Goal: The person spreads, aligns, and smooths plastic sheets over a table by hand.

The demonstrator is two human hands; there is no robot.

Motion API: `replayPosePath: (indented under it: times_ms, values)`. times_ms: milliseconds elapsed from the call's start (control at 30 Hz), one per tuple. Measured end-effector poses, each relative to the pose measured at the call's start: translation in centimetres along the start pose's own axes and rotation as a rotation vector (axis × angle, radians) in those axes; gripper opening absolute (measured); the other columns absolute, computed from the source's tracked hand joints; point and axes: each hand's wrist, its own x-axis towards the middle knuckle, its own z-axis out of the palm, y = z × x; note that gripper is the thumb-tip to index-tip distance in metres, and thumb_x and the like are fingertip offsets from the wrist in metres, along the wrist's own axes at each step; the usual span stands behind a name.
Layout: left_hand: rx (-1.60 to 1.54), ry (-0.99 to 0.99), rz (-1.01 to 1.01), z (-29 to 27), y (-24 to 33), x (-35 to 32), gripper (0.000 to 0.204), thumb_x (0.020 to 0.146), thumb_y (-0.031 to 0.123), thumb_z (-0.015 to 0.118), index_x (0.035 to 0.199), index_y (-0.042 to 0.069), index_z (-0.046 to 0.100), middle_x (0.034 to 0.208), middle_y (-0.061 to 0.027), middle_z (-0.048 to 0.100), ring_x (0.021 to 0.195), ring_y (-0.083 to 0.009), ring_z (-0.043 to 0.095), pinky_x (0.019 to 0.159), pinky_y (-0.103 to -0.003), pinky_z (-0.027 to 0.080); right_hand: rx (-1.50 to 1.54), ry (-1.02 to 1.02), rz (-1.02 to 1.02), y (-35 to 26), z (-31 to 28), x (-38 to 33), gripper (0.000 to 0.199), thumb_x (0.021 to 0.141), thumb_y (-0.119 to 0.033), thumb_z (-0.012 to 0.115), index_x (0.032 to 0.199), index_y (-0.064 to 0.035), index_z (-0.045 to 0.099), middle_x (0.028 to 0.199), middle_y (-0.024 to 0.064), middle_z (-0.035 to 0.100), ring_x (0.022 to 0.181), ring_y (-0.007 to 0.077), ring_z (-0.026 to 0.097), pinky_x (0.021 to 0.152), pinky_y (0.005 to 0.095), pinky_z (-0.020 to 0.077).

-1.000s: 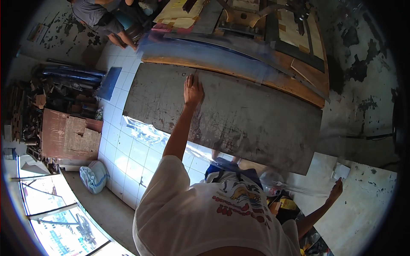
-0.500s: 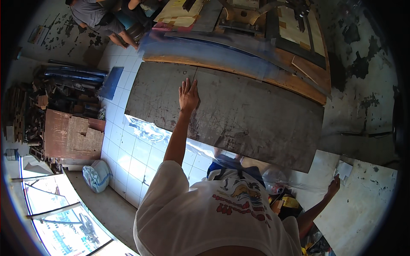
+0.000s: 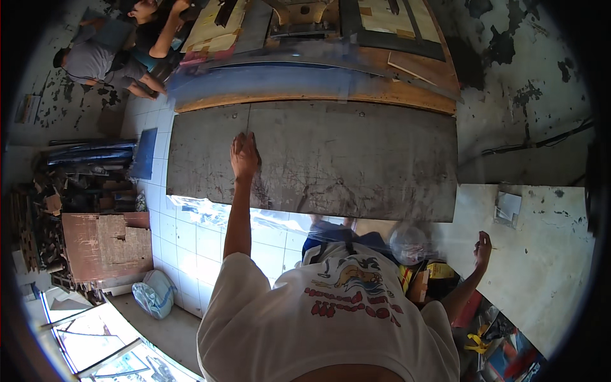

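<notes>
My left hand rests on a wide, scuffed dark grey board, its fingers slightly bent, beside a thin seam running toward the board's far edge. Nothing shows in that hand. Off the board's right end, my right hand hovers over or beside a pale worktop with its fingers curled in. A thin line sticks out near its fingertips; what it is I cannot make out. A small whitish square piece lies on the worktop beyond this hand. Shiny clear plastic hangs along the board's near edge.
Behind the board, a wooden bench carries a bluish clear sheet and a metal frame. Two people are at the far left. Scrap boards and a white sack stand left; a yellow box is lower right.
The view has shifted and turned. My left hand's fingers, flat and spread before, are now more bent. My right hand has drawn away from the small whitish piece.
</notes>
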Motion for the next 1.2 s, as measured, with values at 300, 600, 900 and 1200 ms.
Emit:
replayPosePath:
  times_ms: [300,600,900,1200]
  values:
    - [-0.076,-0.082,-0.203,-2.2,1.3,-0.2,0.029,0.09,0.019,0.051,0.117,0.013,0.058,0.112,-0.0092,0.052,0.101,-0.0315,0.049,0.087,-0.047,0.038,-0.023,-0.28,0.064,-5.9,-0.6,2.8,0.037,0.084,-0.046,0.054,0.106,-0.0164,0.054,0.078,-0.0006,0.051,0.059,0.0107,0.049,0.053,0.0266,0.0381]
    - [0.06,-0.219,-0.112,-3.6,2.1,-4.0,0.049,0.094,0.025,0.039,0.14,0.008,0.034,0.148,-0.0112,0.026,0.137,-0.0314,0.021,0.111,-0.047,0.015,-0.138,-0.336,-0.047,-10.9,0.7,1.6,0.03,0.084,-0.04,0.054,0.098,-0.0141,0.058,0.063,-0.0027,0.043,0.042,0.0089,0.038,0.039,0.0259,0.0355]
    - [-0.087,-0.145,-0.103,-3.5,1.3,-4.4,0.043,0.094,0.021,0.038,0.134,0.006,0.042,0.144,-0.0124,0.034,0.135,-0.0304,0.027,0.111,-0.044,0.019,0.025,-0.117,-0.474,-20.6,-4.2,-5.7,0.02,0.092,-0.034,0.049,0.08,-0.0178,0.05,0.056,-0.0116,0.027,0.042,-0.0011,0.022,0.038,0.0187,0.0138]
    - [-0.185,-0.156,0.0,-3.1,3.4,-4.3,0.043,0.093,0.02,0.04,0.133,0.003,0.043,0.143,-0.0125,0.034,0.135,-0.028,0.028,0.111,-0.043,0.02,0.213,0.107,-0.868,-39.3,-17.3,-12.6,0.052,0.097,-0.034,0.034,0.14,-0.005,0.032,0.139,0.0096,0.039,0.124,0.0212,0.042,0.099,0.0337,0.0385]
